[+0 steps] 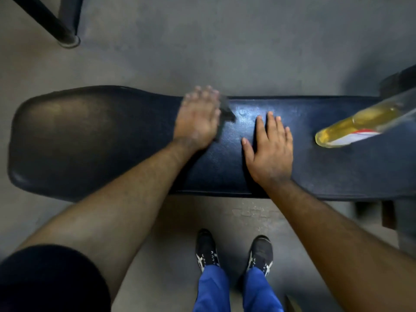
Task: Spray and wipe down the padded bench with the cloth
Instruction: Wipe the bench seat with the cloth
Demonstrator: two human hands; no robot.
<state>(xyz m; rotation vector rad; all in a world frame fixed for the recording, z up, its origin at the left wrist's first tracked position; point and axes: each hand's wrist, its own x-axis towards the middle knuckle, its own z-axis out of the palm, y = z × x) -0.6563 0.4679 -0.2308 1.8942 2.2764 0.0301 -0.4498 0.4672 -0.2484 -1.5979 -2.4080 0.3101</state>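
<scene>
Bench (112, 143), padded in dark blue-black vinyl, runs left to right across the middle of the view, its wider rounded end at the left and its narrower part going off to the right. Grey floor (225, 52) lies all around it. On the near side stands the person, whose blue trouser legs (211, 289) and dark shoes (206, 248) with white stripes show at the bottom. A black metal post (65, 34) meets the floor at the far left. Standing on the right part of the bench is a clear bottle (351, 127) of yellow liquid with a white and red label, its top blurred and out of frame. The left hand (198, 120) is blurred, pressed flat with fingers spread on a dark cloth (226, 111) near the far edge of the pad; only a corner of the cloth shows. The right hand (270, 149) lies open and flat on the pad just beside it, holding nothing.
</scene>
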